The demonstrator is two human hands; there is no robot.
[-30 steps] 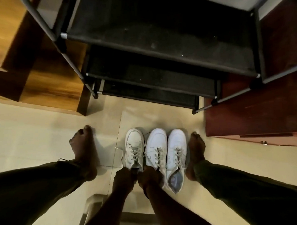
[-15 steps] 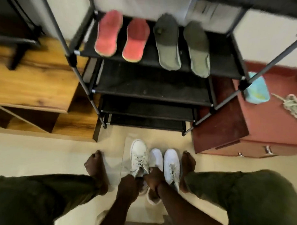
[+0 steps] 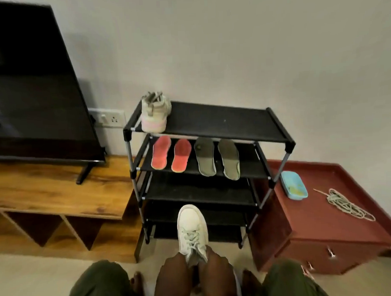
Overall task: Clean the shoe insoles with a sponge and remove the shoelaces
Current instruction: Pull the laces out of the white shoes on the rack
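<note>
Black shoe rack point(image 3: 211, 123) stands against the wall, red cabinet point(image 3: 339, 227) beside it. White laced shoe point(image 3: 191, 223) is raised before the rack; left hand point(image 3: 172, 270) and right hand point(image 3: 216, 271) grip its heel end. Red insoles point(image 3: 160, 152) and grey insoles point(image 3: 204, 156) lie on the second shelf. Loose laces point(image 3: 345, 203) lie on the cabinet.

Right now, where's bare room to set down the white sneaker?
Top shelf: bare from the beige shoe to its right end, likely enough for the white sneaker. Third shelf looks bare. Red cabinet: free patch nearer than the blue tray and laces. Crowded: second shelf, red insoles and grey insoles nearly fill it.
</note>
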